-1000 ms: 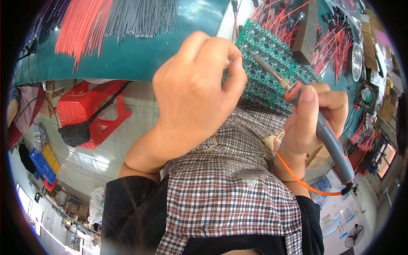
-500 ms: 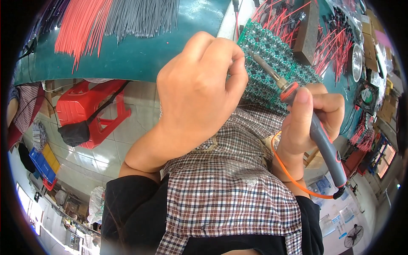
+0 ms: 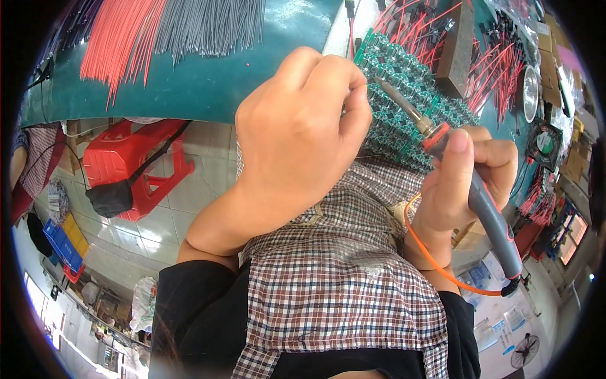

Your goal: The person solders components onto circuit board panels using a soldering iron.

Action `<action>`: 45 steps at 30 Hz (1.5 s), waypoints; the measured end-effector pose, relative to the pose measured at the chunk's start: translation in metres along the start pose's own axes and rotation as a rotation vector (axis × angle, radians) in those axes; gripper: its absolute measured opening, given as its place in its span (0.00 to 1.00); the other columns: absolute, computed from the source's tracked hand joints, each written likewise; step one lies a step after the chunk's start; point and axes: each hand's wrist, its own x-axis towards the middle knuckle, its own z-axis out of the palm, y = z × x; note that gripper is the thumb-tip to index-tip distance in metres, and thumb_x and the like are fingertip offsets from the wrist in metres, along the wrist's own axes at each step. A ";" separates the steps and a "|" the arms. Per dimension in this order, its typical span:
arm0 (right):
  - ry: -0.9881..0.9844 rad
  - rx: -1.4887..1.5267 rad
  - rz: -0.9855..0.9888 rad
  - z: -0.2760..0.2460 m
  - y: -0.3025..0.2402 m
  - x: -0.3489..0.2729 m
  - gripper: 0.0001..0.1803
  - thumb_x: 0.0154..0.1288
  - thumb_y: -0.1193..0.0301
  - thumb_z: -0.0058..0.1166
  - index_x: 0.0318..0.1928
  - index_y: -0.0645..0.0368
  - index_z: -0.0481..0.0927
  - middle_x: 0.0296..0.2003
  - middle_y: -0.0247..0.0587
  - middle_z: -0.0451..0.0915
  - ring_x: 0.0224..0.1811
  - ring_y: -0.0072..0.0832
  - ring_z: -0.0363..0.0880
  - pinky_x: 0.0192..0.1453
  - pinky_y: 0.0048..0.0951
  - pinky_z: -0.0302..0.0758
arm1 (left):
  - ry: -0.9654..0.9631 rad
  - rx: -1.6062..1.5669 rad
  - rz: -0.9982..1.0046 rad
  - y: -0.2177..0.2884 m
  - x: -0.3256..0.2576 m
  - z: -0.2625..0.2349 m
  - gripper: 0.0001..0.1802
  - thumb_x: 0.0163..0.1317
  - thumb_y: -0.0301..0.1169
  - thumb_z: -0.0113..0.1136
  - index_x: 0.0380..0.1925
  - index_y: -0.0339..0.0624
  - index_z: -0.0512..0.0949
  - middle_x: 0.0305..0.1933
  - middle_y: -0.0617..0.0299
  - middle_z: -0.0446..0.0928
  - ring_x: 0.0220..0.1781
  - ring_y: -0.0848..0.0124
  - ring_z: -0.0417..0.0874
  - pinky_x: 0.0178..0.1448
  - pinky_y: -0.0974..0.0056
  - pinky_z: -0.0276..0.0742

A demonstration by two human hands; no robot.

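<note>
My right hand (image 3: 470, 174) grips a soldering iron (image 3: 491, 218) with a grey and red handle and an orange cord. Its metal tip points up and left, over a panel of green circuit boards (image 3: 404, 72) at the table's near edge. Close to that tip, my left hand (image 3: 303, 120) has its thumb and forefinger pinched together at the panel's left side. Whatever lies between those fingertips is too small or hidden to name.
Bundles of red wires (image 3: 123, 44) and grey wires (image 3: 211, 25) lie on the green table (image 3: 189, 88) at the far left. Behind the boards are a dark bar (image 3: 456, 50) and more red wires (image 3: 495, 76). A red stool (image 3: 113, 164) stands below left; a small fan (image 3: 544, 142) sits at the right.
Both hands have shifted slightly to the right. The soldering iron has moved a little right and down with my right hand, its tip still close to the left fingertips.
</note>
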 end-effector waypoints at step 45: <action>0.060 0.065 -0.026 0.005 0.014 0.025 0.12 0.56 0.83 0.57 0.28 0.59 0.65 0.19 0.34 0.73 0.18 0.14 0.64 0.23 0.16 0.60 | 0.022 -0.013 -0.002 -0.001 0.020 0.011 0.06 0.47 0.21 0.63 0.26 0.42 0.79 0.25 0.67 0.73 0.13 0.81 0.62 0.18 0.73 0.57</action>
